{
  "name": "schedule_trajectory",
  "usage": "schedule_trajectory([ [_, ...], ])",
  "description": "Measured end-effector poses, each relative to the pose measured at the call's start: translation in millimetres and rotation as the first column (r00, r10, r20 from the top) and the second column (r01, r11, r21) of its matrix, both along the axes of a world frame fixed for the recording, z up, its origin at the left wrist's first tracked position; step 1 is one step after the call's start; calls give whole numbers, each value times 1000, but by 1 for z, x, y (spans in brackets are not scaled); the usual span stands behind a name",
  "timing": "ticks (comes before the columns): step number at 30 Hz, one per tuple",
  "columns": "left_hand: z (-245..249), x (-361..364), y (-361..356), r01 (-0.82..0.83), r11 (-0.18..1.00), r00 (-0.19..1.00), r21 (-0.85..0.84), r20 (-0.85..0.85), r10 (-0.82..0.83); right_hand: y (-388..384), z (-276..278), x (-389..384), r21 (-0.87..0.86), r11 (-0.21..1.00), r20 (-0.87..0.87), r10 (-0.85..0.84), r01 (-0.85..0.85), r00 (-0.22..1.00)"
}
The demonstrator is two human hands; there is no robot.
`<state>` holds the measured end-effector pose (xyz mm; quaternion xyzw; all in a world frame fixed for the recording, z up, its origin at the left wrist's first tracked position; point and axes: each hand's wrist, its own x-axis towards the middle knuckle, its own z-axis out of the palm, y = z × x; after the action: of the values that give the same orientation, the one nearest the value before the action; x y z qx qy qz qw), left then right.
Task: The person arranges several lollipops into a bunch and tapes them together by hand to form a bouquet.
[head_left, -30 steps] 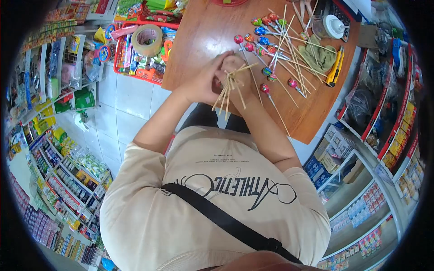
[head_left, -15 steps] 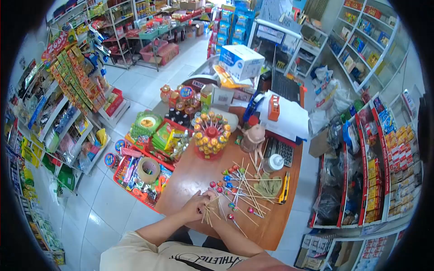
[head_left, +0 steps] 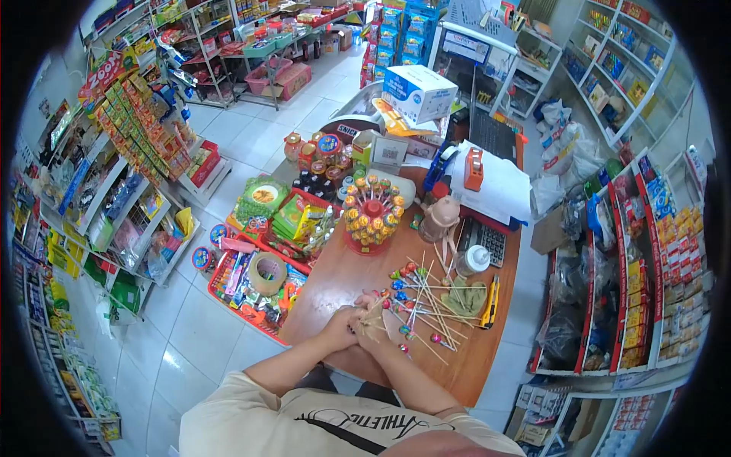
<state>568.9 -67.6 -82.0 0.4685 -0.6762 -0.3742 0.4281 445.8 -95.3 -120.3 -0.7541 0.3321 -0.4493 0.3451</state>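
Note:
Over the near part of the brown wooden table (head_left: 314, 311), my two hands meet at a small bundle of thin wooden sticks (head_left: 371, 327). My left hand (head_left: 343, 327) is closed around the bundle from the left. Pressed against it, my right hand (head_left: 368, 302) is also closed on the sticks; the fingers partly hide each other. Just to the right lie several loose wooden sticks (head_left: 434, 308) among wrapped lollipops (head_left: 399, 284), crossing at many angles. A folded olive cloth (head_left: 463, 298) and a yellow box cutter (head_left: 491, 302) lie beyond them.
A round lollipop stand (head_left: 371, 221) is at the table's far left. A white-capped bottle (head_left: 474, 261), a calculator (head_left: 487, 242) and papers (head_left: 495, 183) are at the far right. A red basket (head_left: 221, 293) holding a tape roll (head_left: 267, 273) adjoins the left edge. Shop shelves (head_left: 609, 305) stand right.
The view has shifted, so the table appears farther right. My hands stay together on the stick bundle, with the fingers slightly rearranged and the sticks now pointing more to the right.

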Motion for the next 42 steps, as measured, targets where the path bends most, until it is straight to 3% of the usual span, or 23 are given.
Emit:
schedule_trajectory([
  [4,-7,0,2,-12,993,1000,116,-20,15,-8,6,3,-184,980,-148,-96,68,984],
  [6,-41,-2,8,-2,956,976,292,-207,65,-1,17,7,-59,990,-121,-136,130,983],
  [7,-16,1,10,-5,934,993,358,-111,48,-1,26,10,17,992,-76,-121,122,990],
  [8,-10,-3,13,-85,931,986,355,-104,129,0,36,13,93,989,-28,-111,113,993],
  [9,1,-4,15,-91,844,974,529,-129,186,-1,45,15,166,981,22,-108,103,994],
  [10,-5,2,11,-42,756,991,653,-67,112,-9,42,15,222,970,18,-108,102,994],
  [12,-23,-5,7,-101,947,981,305,-127,145,-12,35,17,383,920,-13,-81,79,997],
  [14,-23,-6,5,-8,885,946,466,-283,158,-19,40,17,530,846,-55,-38,61,998],
  [16,-17,-8,1,17,855,924,519,-336,185,-23,42,18,689,722,-62,-30,65,998],
  [19,-14,-16,1,54,832,863,553,-445,240,-38,50,13,738,675,-151,146,14,978],
  [22,-9,-19,-3,62,812,824,580,-489,287,-43,35,13,746,637,75,207,-193,976],
  [25,4,-19,-4,112,761,766,638,-544,343,-44,51,8,736,638,95,235,-227,967],
  [27,6,-12,-8,181,723,760,667,-561,328,-47,62,3,828,538,46,215,-158,975],
  [28,9,-11,-7,219,699,684,681,-618,387,-50,73,-1,867,484,21,206,-121,978],
  [29,14,-9,-7,260,677,601,689,-664,445,-49,87,-10,882,407,162,211,-237,964],
  [32,13,3,-10,367,671,324,644,-765,557,-58,76,-28,731,666,100,110,-148,989],
  [34,6,22,-16,433,724,145,536,-835,531,-59,71,-45,751,652,139,1,-106,990],
  [35,6,32,-20,420,768,135,483,-870,474,-58,72,-55,744,665,148,-58,-73,987],
  [38,39,36,-21,181,785,270,592,-798,539,-50,67,-78,759,651,177,-184,-14,967],
  [39,54,35,-20,145,779,371,611,-763,529,-47,64,-85,769,639,181,-216,-1,959],
  [42,44,51,-26,220,808,308,546,-825,474,-27,53,-99,781,623,146,-251,44,957],
])
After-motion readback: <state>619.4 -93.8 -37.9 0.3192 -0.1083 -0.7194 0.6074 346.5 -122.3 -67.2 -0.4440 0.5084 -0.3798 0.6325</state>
